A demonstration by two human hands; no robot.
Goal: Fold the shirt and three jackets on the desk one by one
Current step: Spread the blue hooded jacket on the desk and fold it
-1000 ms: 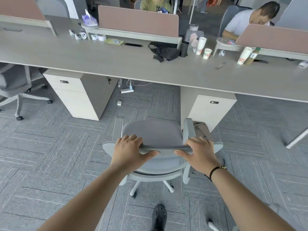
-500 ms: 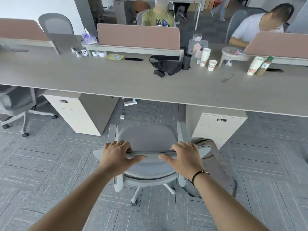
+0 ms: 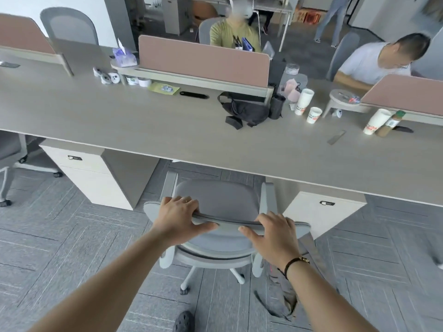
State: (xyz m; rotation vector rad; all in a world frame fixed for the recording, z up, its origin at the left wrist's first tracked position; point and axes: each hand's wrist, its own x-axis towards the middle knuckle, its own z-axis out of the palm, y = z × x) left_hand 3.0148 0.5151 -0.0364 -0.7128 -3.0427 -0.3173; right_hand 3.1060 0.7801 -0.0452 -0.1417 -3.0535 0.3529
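Observation:
A grey office chair [image 3: 215, 202] stands in front of the long pale wood desk [image 3: 143, 130], its seat partly under the desk edge. My left hand [image 3: 179, 218] grips the top of the chair's backrest on the left. My right hand [image 3: 275, 232] grips the same backrest rim on the right, thumb underneath. A grey-brown garment [image 3: 285, 291] hangs down off the chair's right side toward the floor. No shirt or jacket lies on the desk in view.
On the desk sit a black bag [image 3: 244, 111], paper cups [image 3: 303, 101], a bottle [image 3: 389, 123], a tissue box [image 3: 123, 56] and pink dividers [image 3: 203, 61]. Two drawer cabinets [image 3: 96, 173] stand under the desk. Two people sit behind the dividers. Another chair [image 3: 9, 152] stands at the left.
The chair has rolled forward toward the desk with both hands on its backrest, and the view has come closer to the desk.

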